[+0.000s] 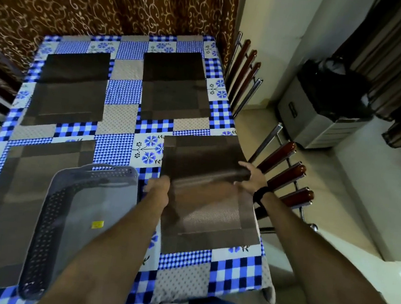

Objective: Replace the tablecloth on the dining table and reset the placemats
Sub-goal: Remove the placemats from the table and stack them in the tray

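Note:
A blue, white and grey patchwork tablecloth (119, 140) covers the dining table. Three brown placemats lie flat on it: far left (70, 88), far right (174, 84) and near left (16, 194). A fourth brown placemat (201, 201) is at the near right, bulging up across its middle. My left hand (157, 184) holds its left edge and my right hand (251, 178) grips its right edge at the table's side. The mat's far part lies on the cloth.
A grey perforated plastic tray (74, 213) lies on the near-left placemat beside my left forearm. Wooden chairs (286, 175) with metal frames line the table's right side. A brown patterned curtain (111, 1) hangs behind. A grey appliance (322, 115) stands on the floor at right.

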Demonstrator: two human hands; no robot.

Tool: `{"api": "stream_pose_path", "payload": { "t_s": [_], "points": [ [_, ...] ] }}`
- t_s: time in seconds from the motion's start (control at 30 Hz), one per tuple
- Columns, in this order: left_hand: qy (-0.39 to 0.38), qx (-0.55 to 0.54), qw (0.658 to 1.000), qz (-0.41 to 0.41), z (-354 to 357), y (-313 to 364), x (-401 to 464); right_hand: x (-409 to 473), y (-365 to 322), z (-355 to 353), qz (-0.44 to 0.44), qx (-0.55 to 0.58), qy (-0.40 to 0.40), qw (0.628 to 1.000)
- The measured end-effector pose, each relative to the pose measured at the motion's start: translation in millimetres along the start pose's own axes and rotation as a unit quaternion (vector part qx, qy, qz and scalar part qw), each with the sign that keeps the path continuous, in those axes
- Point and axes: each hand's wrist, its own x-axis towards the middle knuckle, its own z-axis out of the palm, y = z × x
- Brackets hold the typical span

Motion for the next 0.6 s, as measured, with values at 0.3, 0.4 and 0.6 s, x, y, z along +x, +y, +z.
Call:
{"api": "stream_pose_path", "payload": {
  "t_s": [0.3,0.4,0.6],
  "points": [
    [-0.102,-0.021,0.930,0.354,-88,79,-55,-62,-102,-48,-0.081,0.095,0.171,0.977],
    [-0.058,0.135,0.914,0.378,-152,96,-68,-82,-171,-55,-0.160,0.151,0.196,0.956],
    [-0.186,0.247,0.828,0.469,-246,99,-87,-128,-311,0,-0.327,0.025,0.050,0.943]
  ]
}}
